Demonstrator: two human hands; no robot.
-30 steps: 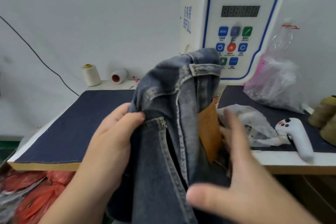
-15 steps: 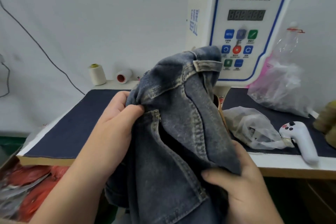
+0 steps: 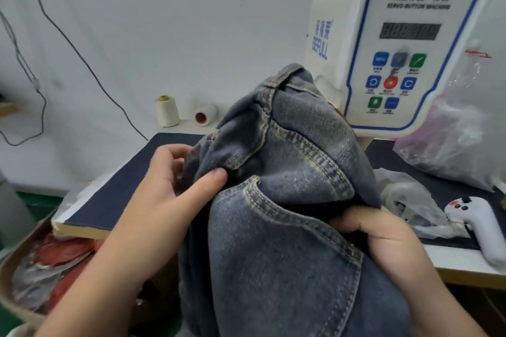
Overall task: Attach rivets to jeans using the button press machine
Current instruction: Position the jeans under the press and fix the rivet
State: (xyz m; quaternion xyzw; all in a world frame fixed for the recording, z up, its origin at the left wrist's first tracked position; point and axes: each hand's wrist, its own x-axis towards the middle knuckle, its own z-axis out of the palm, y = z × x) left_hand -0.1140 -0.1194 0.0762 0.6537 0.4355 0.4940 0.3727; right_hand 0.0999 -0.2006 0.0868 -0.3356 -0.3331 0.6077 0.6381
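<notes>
Head view: faded blue denim jeans (image 3: pixel 287 200) held bunched in both hands before the white button press machine (image 3: pixel 394 46).
Head view: the left hand (image 3: pixel 167 197) has its thumb pressed on the denim near a pocket corner, its fingers curled behind the fabric; the right hand (image 3: pixel 383 235) grips a fold at the pocket opening. The jeans rise in front of the machine's base, above the dark cloth-covered tabletop (image 3: pixel 131 189). A white handheld controller (image 3: pixel 476 227) and clear plastic bags (image 3: pixel 410 200) lie at right; two thread spools (image 3: pixel 167 111) stand behind.
</notes>
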